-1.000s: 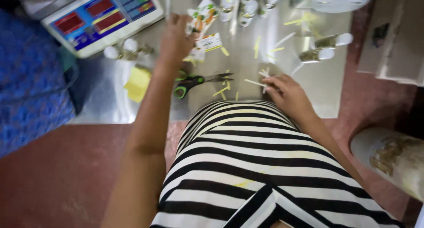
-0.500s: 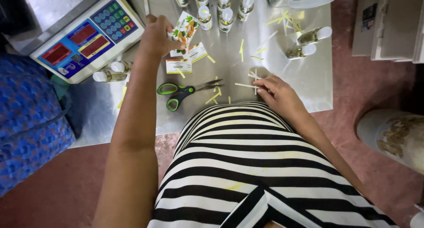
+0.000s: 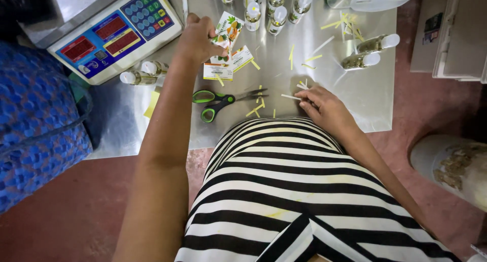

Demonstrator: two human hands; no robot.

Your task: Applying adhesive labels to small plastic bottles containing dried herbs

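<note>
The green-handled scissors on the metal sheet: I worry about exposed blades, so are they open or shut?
Open. The green-handled scissors lie flat on the metal sheet, their two handle loops spread apart and the blades slightly parted.

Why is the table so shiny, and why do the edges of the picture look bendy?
Head view: the metal table mirrors the light overhead, so pale glare streaks spread around the yellow paper strips. The wide lens curves things near the edges, like the weighing scale. The left hand on the labels and the right hand look sharp; the striped shirt close up looks slightly soft.
</note>
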